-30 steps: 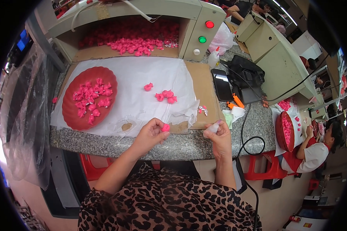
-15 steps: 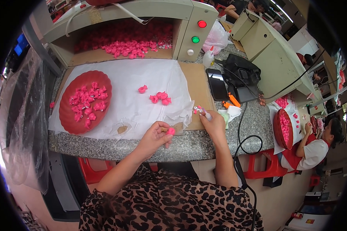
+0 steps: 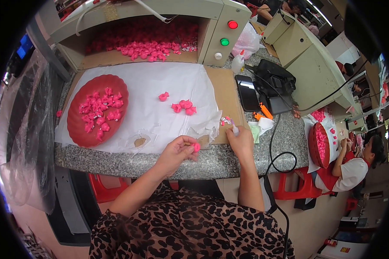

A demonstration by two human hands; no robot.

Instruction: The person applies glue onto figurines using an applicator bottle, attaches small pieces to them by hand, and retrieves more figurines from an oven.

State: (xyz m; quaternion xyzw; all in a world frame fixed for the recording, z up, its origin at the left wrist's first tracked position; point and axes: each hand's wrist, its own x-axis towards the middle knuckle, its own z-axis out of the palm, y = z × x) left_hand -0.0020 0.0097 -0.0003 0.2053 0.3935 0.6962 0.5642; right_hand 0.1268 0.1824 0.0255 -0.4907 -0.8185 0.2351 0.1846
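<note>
Close to the counter's front edge, my left hand (image 3: 176,154) pinches a small pink moulded figure (image 3: 197,147) between thumb and fingers. My right hand (image 3: 242,144) is closed around a slim object with a pale, pointed tip (image 3: 235,129); most of it is hidden in the fingers, so its kind is unclear. Just beyond that tip lie tiny pink and silvery bits (image 3: 226,121) on brown cardboard. Several more pink figures (image 3: 185,106) rest on white paper (image 3: 147,86), one (image 3: 163,96) apart from the cluster. To the left, a red scalloped plate (image 3: 75,125) carries many of them.
A beige machine (image 3: 212,43) with lit buttons holds a pink heap in its opening. Right of the paper are a phone (image 3: 247,93), a black bag (image 3: 272,77), an orange tool (image 3: 265,111), a white bottle (image 3: 238,62) and a looping black cable (image 3: 285,153). A co-worker (image 3: 347,164) sits farther right.
The whole view has shifted slightly. My right hand's pale tip has come back a little from the tiny bits. My left hand keeps the pink figure.
</note>
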